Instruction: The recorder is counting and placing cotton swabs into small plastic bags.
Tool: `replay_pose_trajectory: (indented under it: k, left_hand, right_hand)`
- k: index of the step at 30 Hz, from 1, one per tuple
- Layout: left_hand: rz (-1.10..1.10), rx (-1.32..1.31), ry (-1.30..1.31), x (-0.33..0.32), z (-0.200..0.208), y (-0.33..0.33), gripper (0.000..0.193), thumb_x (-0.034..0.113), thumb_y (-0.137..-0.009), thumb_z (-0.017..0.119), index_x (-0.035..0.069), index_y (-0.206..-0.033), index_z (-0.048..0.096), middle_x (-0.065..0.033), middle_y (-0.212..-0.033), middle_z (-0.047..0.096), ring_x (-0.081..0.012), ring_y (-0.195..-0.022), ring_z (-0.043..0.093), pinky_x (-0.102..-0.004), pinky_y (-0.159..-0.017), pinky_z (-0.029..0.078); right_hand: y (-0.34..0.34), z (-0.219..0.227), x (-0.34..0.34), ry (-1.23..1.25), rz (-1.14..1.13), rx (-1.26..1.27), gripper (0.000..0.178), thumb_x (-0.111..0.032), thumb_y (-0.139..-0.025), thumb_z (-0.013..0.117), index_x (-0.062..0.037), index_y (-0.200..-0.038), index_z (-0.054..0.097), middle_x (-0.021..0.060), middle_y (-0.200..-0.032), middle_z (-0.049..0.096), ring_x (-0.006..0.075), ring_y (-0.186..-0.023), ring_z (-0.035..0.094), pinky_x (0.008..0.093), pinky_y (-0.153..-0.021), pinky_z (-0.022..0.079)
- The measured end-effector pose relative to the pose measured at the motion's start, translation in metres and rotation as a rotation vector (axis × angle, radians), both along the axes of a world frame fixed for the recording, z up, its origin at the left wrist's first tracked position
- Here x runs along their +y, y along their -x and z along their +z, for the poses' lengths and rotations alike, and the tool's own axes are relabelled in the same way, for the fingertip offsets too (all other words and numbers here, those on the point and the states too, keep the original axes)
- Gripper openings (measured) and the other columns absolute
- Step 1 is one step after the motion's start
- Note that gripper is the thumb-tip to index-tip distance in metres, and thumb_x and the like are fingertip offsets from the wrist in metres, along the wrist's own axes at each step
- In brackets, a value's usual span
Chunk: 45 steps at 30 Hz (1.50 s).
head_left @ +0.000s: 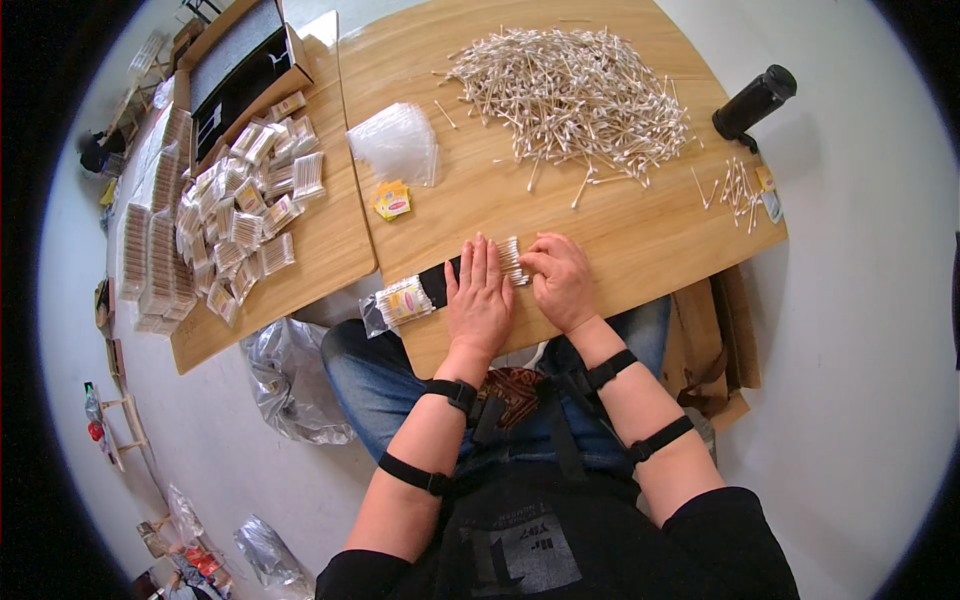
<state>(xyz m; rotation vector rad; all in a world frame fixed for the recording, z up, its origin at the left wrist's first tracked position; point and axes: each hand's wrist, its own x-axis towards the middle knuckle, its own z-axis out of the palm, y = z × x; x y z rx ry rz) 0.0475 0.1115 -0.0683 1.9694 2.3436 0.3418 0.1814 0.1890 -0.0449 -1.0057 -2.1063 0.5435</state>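
Swabs are lying beside my left hand, which is resting flat, unclenched, probably for steadying them; whether my curled right hand is pinching any, I cannot tell.

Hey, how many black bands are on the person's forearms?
4. Left forearm: one band toward the wrist, another band toward the elbow. Right forearm: one band toward the wrist, another band toward the elbow. All show plainly.
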Motion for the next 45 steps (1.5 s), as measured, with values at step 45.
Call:
replay_pose_trajectory:
  k: [45]
  left_hand:
    - [0.02, -0.04, -0.03, -0.002, 0.001, -0.001, 0.059, 0.031, -0.097, 0.045, 0.006, -0.149, 0.034, -0.0111, -0.157, 0.03, -0.0251, -0.146, 0.025, -0.0492, -0.119, 0.014]
  right_hand:
    - [0.006, -0.003, -0.002, -0.025, -0.017, -0.172, 0.025, -0.01, -0.079, 0.061, -0.0124, -0.103, 0.066, 0.0066, -0.108, 0.06, 0.0269, -0.111, 0.055, 0.0419, -0.093, 0.041]
